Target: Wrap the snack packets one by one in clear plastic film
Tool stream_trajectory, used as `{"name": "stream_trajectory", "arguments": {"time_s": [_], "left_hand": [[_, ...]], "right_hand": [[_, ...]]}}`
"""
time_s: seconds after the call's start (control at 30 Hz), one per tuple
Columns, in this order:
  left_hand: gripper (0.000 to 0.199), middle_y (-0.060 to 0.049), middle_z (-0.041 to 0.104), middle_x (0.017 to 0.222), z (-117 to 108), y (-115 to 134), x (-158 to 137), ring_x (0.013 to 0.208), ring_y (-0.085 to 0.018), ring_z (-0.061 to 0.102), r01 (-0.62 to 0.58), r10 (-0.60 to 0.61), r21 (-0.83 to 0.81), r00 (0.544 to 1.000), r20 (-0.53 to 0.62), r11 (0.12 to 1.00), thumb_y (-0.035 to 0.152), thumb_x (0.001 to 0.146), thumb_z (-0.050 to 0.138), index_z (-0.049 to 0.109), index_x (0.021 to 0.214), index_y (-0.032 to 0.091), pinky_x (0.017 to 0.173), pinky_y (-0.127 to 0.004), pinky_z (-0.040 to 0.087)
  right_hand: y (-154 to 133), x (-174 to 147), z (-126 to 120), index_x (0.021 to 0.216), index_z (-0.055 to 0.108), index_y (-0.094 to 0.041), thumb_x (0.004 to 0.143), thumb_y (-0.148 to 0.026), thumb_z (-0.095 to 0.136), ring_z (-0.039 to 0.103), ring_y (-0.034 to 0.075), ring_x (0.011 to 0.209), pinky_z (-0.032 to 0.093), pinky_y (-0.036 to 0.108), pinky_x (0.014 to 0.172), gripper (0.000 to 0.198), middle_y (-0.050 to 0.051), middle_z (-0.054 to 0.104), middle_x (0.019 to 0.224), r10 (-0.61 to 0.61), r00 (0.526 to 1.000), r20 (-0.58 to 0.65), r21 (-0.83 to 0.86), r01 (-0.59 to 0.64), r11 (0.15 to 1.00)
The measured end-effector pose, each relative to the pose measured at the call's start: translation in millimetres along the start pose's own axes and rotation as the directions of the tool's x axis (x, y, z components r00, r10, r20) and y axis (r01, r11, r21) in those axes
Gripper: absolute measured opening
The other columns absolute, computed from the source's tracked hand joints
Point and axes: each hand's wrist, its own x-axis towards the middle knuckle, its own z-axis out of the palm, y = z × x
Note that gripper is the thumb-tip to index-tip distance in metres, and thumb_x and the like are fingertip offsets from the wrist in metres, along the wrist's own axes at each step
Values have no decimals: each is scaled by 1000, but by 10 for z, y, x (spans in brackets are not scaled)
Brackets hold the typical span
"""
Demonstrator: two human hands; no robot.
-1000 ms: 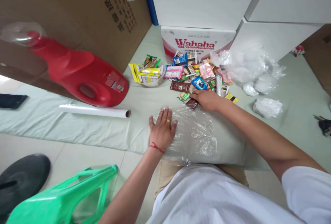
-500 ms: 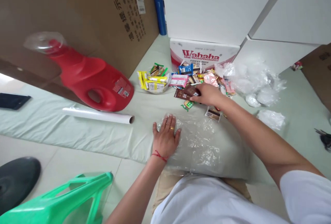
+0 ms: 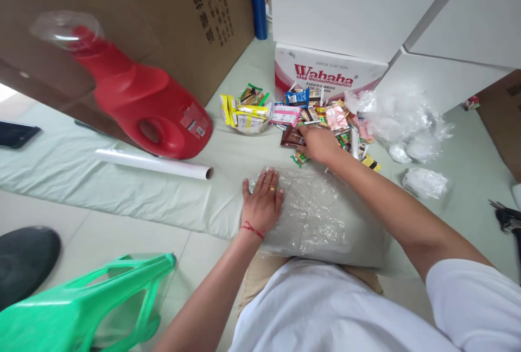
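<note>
My left hand (image 3: 262, 200) lies flat, fingers stretched out, on a sheet of clear plastic film (image 3: 321, 216) at the table's front edge. Reaching over to the snack pile, my right hand (image 3: 319, 145) has its fingers closed at a brown-wrapped snack packet (image 3: 290, 137); its fingertips are partly hidden. Just below that hand is a green-wrapped snack (image 3: 300, 159). A pink-and-white packet (image 3: 285, 115), a blue packet (image 3: 298, 98) and several other small wrapped snacks lie behind it. Left of the pile, a clear bundle holds yellow-edged packets (image 3: 248, 119).
A red jug (image 3: 163, 108) and a white film roll (image 3: 154, 164) lie at the left. Behind the snacks stands a Wahaha carton (image 3: 325, 72). Crumpled clear plastic (image 3: 407, 119) is at the right, with black scissors-like handles (image 3: 507, 216) beyond. A green stool (image 3: 93, 298) stands on the floor.
My right hand has shifted slightly left at the brown packets, where less of them now shows. My left hand stays flat on the film. The whole view has shifted a little.
</note>
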Motion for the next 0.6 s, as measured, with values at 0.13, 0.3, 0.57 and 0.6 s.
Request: {"name": "stream_trajectory", "arguments": {"time_s": [0.13,0.3,0.57,0.6], "left_hand": [[59,-10,35,169,18,4,12,159,-28,32,6,-6,-18,1000,2,1000,38,109,23,34,164,20,128,-71,13],[58,-11,36,169,16,2,83,159,-30,32,23,-24,-78,1000,-16,997,37,108,27,38,163,22,128,-72,5],[60,-9,40,168,-85,-186,164,161,-22,29,143,-110,-399,988,104,906,38,110,12,38,163,25,131,-63,4],[61,-9,40,168,-92,-208,161,161,-22,28,144,-106,-416,988,112,898,39,110,10,37,163,25,131,-62,3]], "right_hand": [[157,-505,-114,138,60,-20,92,-43,71,72,31,104,51,34,82,53,13,76,120,87,993,-76,263,-64,963],[-33,-1160,4,139,62,-24,89,-42,74,72,28,102,50,31,82,55,8,77,117,-17,994,107,433,-31,901],[-469,-1419,176,155,47,-21,99,-37,61,70,29,111,49,33,78,60,14,66,136,-70,981,182,248,23,968],[-494,-1410,184,155,46,-21,99,-36,61,70,29,111,50,33,78,60,14,66,136,-88,978,191,239,40,970]]}}
